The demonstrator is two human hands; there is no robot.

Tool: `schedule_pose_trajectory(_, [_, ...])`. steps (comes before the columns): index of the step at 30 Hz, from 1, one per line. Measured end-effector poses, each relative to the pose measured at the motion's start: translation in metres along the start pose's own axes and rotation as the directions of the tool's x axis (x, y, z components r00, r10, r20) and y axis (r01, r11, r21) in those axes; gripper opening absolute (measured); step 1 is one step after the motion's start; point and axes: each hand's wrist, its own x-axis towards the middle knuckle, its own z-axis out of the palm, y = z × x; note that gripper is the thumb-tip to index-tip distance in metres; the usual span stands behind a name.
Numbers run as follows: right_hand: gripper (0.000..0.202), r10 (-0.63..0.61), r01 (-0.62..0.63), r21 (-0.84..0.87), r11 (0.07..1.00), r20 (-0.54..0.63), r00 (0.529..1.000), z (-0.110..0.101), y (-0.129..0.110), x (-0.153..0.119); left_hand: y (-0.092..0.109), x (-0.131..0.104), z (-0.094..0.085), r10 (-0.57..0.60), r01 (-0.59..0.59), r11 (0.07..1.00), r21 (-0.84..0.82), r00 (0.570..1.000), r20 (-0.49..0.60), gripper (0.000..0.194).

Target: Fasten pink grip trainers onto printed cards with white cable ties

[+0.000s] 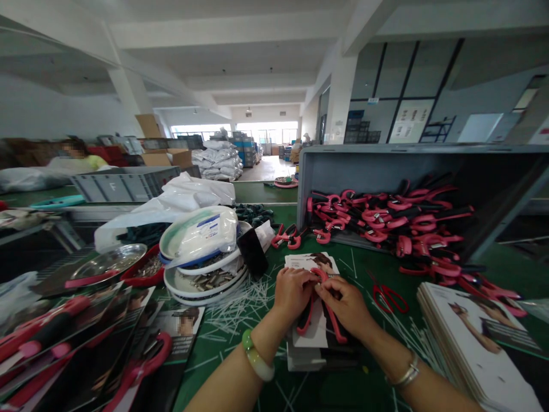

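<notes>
A pink-and-black hand grip [339, 331] with two spread handles lies on a printed card [316, 333], on top of a small stack of cards. My left hand [295, 292] closes on its upper left part, fingers bent at the pink curve. From the right, my right hand [343, 300] pinches at the same upper part, thumb and fingertips close to the left fingers. Whether a thin tie sits between the fingertips is too small to make out. White plastic ties [242, 303] lie scattered left of my hands, and red-handled scissors [389, 297] rest to the right.
A grey crate [493, 214] on its side holds many hand grips [386, 212]. A tall card stack [472, 343] stands right. At left are carded hand grips [139, 366], plates of metal parts [206, 280], a metal bowl [114, 260] and a phone [252, 253]. A person sits far left.
</notes>
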Motion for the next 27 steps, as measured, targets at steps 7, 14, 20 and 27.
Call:
schedule_pose_trajectory(7, [0.026, 0.006, -0.006, 0.009, 1.000, 0.015, 1.000, 0.001, 0.000, 0.002, -0.003, 0.000, 0.004, 0.017, -0.016, 0.999, -0.044, 1.000, 0.021, 0.020])
schedule_pose_trajectory(14, [0.021, 0.094, -0.102, 0.063, 0.993, 0.114, 0.989, -0.003, -0.005, 0.016, -0.005, -0.005, -0.013, 0.077, -0.034, 0.926, -0.375, 0.992, 0.100, 0.033])
schedule_pose_trajectory(20, [0.017, 0.034, -0.036, 0.031, 0.999, 0.056, 0.998, 0.001, 0.001, 0.013, -0.007, -0.004, -0.016, 0.077, -0.040, 0.939, -0.340, 0.992, 0.097, 0.014])
schedule_pose_trajectory(27, [0.012, -0.090, 0.108, 0.178, 0.978, -0.109, 0.990, 0.001, 0.008, -0.001, 0.010, -0.009, -0.004, 0.172, -0.180, 0.983, -0.030, 0.970, -0.173, 0.015])
